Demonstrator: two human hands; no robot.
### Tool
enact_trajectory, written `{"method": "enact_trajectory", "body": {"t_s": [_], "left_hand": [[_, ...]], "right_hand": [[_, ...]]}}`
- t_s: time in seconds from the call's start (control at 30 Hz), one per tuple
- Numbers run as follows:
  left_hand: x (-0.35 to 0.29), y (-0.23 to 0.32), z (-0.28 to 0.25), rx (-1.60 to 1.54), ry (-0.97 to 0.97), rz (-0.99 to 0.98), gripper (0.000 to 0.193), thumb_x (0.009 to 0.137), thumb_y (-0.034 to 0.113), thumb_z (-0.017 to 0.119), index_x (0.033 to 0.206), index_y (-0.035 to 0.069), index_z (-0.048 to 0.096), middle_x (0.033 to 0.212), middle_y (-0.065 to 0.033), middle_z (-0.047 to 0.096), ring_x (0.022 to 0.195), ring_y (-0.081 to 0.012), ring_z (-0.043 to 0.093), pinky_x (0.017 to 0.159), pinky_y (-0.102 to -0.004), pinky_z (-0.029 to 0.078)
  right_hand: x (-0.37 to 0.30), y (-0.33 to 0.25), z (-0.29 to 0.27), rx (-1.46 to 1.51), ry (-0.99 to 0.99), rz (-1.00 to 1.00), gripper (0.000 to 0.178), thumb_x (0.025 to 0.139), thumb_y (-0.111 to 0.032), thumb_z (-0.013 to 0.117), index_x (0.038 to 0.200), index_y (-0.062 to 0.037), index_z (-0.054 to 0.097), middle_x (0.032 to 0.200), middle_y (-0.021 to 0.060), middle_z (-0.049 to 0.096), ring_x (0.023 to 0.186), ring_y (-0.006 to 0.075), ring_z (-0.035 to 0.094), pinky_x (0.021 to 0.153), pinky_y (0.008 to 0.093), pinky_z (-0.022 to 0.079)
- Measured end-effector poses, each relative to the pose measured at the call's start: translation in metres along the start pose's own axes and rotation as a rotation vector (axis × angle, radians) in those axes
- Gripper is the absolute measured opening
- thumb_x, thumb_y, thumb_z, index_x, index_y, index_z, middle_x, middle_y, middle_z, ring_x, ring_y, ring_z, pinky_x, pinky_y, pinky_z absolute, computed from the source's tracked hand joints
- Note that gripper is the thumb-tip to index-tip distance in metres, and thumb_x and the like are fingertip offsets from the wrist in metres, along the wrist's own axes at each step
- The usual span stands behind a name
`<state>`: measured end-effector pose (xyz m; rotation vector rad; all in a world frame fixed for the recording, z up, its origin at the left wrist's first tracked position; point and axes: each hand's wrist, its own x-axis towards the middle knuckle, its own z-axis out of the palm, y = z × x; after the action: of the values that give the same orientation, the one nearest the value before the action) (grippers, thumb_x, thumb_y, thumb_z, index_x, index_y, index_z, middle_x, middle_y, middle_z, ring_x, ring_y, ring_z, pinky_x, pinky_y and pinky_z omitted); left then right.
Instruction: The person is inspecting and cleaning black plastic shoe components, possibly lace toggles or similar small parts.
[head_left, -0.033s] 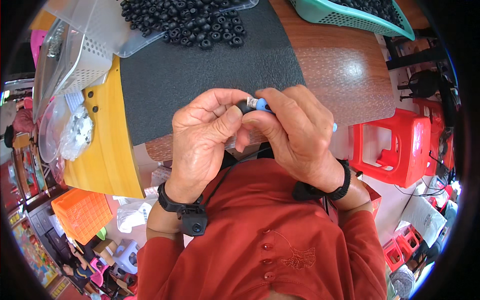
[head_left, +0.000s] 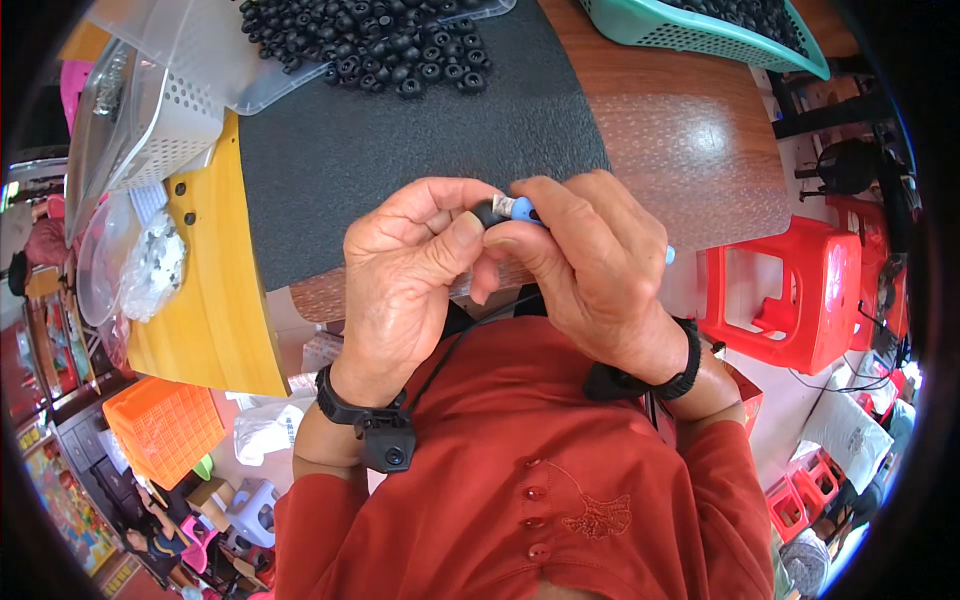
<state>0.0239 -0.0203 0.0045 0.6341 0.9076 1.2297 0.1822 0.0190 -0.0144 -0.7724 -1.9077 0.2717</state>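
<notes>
Between the thumb and fingers of my left hand [head_left: 405, 260] is a small round black part [head_left: 487, 213], which looks like rubber or plastic. My right hand [head_left: 600, 260] is closed around a blue-handled tool [head_left: 523, 209]. The tool's pale, narrow end meets the black part, and the other end of its handle shows past the right edge of my hand. My fingers hide most of the tool, so its exact kind cannot be made out. Both hands are close together over the near edge of a dark mat [head_left: 420, 140].
A heap of similar black parts [head_left: 400, 50] lies on the mat's far side. A teal basket [head_left: 690, 40] of black pieces is at the back right of the table, a white perforated basket [head_left: 170, 130] at the left. A red stool [head_left: 820, 300] stands right, an orange crate [head_left: 165, 430] lower left.
</notes>
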Motion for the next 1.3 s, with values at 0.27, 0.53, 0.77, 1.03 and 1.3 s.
{"method": "enact_trajectory", "body": {"t_s": [0.27, 0.53, 0.77, 1.03, 1.3], "left_hand": [[0.002, -0.006, 0.003, -0.037, 0.048, 0.030, 0.030, 0.087, 0.015, 0.065, 0.105, -0.007, 0.055, 0.076, -0.0101, 0.061, 0.057, -0.0152, 0.055, 0.050, -0.0270, 0.044], [0.006, -0.011, 0.003, -0.076, -0.022, 0.044, 0.025, 0.088, 0.014, 0.063, 0.104, -0.005, 0.057, 0.081, -0.0104, 0.062, 0.063, -0.0145, 0.057, 0.057, -0.0258, 0.048], [0.008, -0.015, 0.011, -0.070, -0.018, 0.032, 0.020, 0.090, 0.009, 0.061, 0.103, -0.005, 0.059, 0.091, -0.0104, 0.064, 0.067, -0.0133, 0.059, 0.061, -0.0244, 0.051], [0.011, -0.015, 0.022, -0.037, -0.009, 0.027, 0.019, 0.090, 0.008, 0.061, 0.103, -0.005, 0.059, 0.093, -0.0102, 0.064, 0.066, -0.0126, 0.058, 0.061, -0.0234, 0.050], [0.022, -0.009, 0.026, 0.015, -0.005, 0.043, 0.019, 0.090, 0.007, 0.060, 0.104, -0.005, 0.058, 0.092, -0.0091, 0.064, 0.066, -0.0121, 0.058, 0.060, -0.0225, 0.049]], "right_hand": [[0.001, 0.002, 0.000, -0.115, -0.074, -0.097, 0.024, 0.072, -0.010, 0.073, 0.084, 0.0007, 0.055, 0.061, 0.0067, 0.045, 0.051, 0.0215, 0.048, 0.043, 0.0321, 0.039], [-0.008, 0.011, -0.004, 0.061, -0.042, 0.111, 0.026, 0.074, -0.011, 0.074, 0.090, 0.0010, 0.058, 0.069, 0.0095, 0.055, 0.056, 0.0253, 0.053, 0.048, 0.0349, 0.041], [-0.010, 0.014, -0.009, 0.089, 0.033, 0.133, 0.029, 0.072, -0.012, 0.075, 0.092, 0.0022, 0.060, 0.070, 0.0114, 0.056, 0.058, 0.0269, 0.053, 0.050, 0.0353, 0.042], [-0.012, 0.012, -0.011, 0.060, 0.059, 0.119, 0.029, 0.071, -0.011, 0.075, 0.092, 0.0023, 0.061, 0.069, 0.0102, 0.055, 0.057, 0.0253, 0.053, 0.048, 0.0339, 0.042], [-0.003, 0.018, -0.010, 0.014, 0.070, 0.101, 0.027, 0.070, -0.010, 0.075, 0.090, 0.0012, 0.061, 0.067, 0.0089, 0.053, 0.056, 0.0242, 0.052, 0.048, 0.0338, 0.041]]}}
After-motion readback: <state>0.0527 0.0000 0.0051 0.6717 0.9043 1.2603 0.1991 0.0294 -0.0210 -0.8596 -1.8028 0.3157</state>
